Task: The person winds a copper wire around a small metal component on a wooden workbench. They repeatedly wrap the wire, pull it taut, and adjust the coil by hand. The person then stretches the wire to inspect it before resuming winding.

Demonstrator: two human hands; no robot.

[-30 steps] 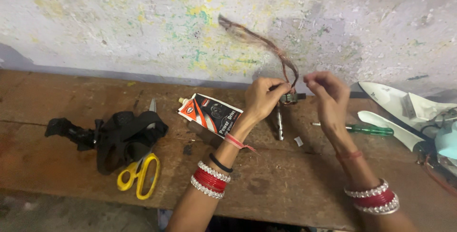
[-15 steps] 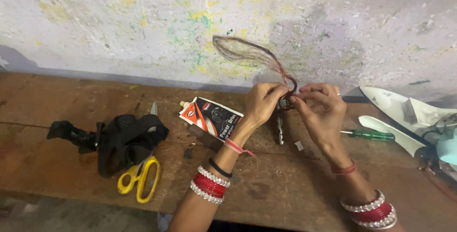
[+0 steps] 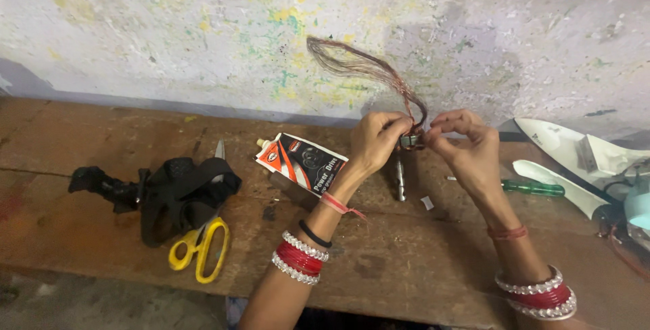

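A bundle of thin reddish-brown copper wire strands (image 3: 369,69) runs from a small dark metal part (image 3: 410,141) toward ten o'clock, loose end fanned against the wall. The left hand (image 3: 376,139) and right hand (image 3: 466,146) both pinch that part above the worn wooden bench (image 3: 81,140); yellow-handled scissors (image 3: 201,249) lie at seven o'clock.

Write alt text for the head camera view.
Two hands, left hand and right hand, pinch a small dark part with a bundle of thin reddish wires arching up from it. On the wooden bench lie yellow scissors, a black strap, a glue tube and a green screwdriver.
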